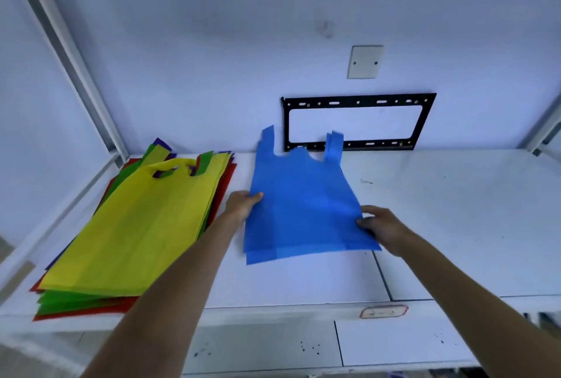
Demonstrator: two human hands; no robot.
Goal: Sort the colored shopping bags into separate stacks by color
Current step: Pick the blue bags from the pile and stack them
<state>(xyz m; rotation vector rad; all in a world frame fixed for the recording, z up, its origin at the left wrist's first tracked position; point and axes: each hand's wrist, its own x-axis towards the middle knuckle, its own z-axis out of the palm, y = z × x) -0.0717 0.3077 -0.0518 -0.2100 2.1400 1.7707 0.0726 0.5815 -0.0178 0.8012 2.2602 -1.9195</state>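
A blue shopping bag [303, 204] is spread out over the middle of the white table [455, 210], handles pointing toward the wall. My left hand [241, 204] grips its left edge and my right hand [384, 227] pinches its lower right edge. To the left lies a mixed pile of bags [133, 225] with a yellow bag on top; green, red and purple bags show at its edges.
A black metal bracket frame [355, 121] is fixed to the wall just behind the blue bag, with a blank white wall plate [365, 61] above it. A small orange-edged label [384, 312] sits on the table's front edge. White frame posts stand at both sides.
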